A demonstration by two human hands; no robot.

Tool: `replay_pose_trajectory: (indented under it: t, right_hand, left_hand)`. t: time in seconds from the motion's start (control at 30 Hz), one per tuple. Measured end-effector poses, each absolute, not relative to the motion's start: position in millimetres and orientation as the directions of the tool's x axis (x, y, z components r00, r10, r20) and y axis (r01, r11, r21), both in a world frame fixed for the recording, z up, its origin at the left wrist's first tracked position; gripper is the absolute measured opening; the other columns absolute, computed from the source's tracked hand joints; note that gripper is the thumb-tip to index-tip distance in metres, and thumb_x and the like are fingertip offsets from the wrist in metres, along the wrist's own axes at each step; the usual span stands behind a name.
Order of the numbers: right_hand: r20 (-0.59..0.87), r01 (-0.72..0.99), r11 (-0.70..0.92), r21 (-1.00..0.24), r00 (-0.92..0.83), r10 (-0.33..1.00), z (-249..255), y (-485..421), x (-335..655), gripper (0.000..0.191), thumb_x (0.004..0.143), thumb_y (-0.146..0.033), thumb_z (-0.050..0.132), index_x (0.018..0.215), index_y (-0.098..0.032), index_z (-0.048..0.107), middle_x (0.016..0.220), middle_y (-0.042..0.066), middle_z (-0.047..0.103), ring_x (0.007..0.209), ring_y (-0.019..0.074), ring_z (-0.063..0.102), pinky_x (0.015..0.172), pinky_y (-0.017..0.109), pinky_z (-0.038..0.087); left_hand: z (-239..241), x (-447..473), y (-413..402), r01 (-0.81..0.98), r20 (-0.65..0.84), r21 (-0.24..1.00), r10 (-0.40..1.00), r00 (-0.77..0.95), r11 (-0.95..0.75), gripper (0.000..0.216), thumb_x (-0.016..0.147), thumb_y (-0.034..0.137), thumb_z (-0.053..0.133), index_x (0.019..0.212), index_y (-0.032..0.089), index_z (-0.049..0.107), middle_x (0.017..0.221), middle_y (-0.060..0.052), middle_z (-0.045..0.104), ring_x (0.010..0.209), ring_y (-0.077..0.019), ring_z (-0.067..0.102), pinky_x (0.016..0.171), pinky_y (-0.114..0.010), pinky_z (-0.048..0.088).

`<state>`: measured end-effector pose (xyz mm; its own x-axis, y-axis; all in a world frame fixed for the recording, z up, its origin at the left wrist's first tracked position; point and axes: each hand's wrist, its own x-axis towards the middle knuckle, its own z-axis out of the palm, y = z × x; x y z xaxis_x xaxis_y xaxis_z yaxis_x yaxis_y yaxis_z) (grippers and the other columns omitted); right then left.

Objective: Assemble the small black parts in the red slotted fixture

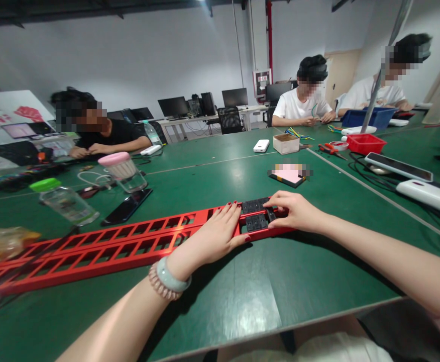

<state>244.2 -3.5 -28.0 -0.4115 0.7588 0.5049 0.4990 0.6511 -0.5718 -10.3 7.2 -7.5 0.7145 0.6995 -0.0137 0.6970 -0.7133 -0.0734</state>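
A long red slotted frame (103, 246) lies across the green table (242, 301), running from the left edge toward the middle. Black blocks (255, 213) fill its right end. My left hand (218, 234) lies flat on the frame just left of the black blocks, fingers stretched out and together. My right hand (293, 211) rests at the frame's right end, fingers curled with the tips pressing on the black blocks. A pale bracelet and a bead bracelet ring my left wrist.
Two lying jars, green lid (64, 198) and pink lid (124, 171), and a dark phone (127, 206) lie behind the frame. A pink pad (290, 175), cardboard box (286, 143), red bin (365, 143) and white devices (429, 196) sit further right. Three people sit across the table.
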Motion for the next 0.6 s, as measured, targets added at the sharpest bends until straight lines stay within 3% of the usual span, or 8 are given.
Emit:
replay_pose_trajectory:
  t: [0.27, 0.6]
  right_hand:
    - [0.468, 0.516, 0.645, -0.564, -0.444, 0.764, -24.8, -6.0, 243.2, 0.043, 0.067, -0.036, 0.073, 0.102, -0.013, 0.067, 0.098, 0.010, 0.061, 0.070, 0.0140, 0.058, 0.068, 0.030, 0.050]
    - [0.462, 0.536, 0.648, -0.541, -0.454, 0.762, -24.2, -6.6, 242.9, 0.042, 0.068, -0.035, 0.073, 0.102, -0.012, 0.066, 0.092, 0.009, 0.061, 0.069, 0.0134, 0.057, 0.068, 0.029, 0.049]
  left_hand:
    - [-6.2, -9.1, 3.6, 0.700, -0.008, -0.134, 0.707, 0.707, -0.701, 0.079, 0.090, 0.061, 0.021, 0.142, 0.001, 0.020, 0.148, -0.021, 0.017, 0.138, -0.0289, 0.014, 0.112, -0.042, 0.021]
    - [-5.8, -8.4, 1.6, 0.700, 0.007, -0.146, 0.706, 0.708, -0.699, 0.078, 0.091, 0.059, 0.023, 0.142, 0.001, 0.020, 0.148, -0.022, 0.017, 0.139, -0.0280, 0.012, 0.112, -0.041, 0.021]
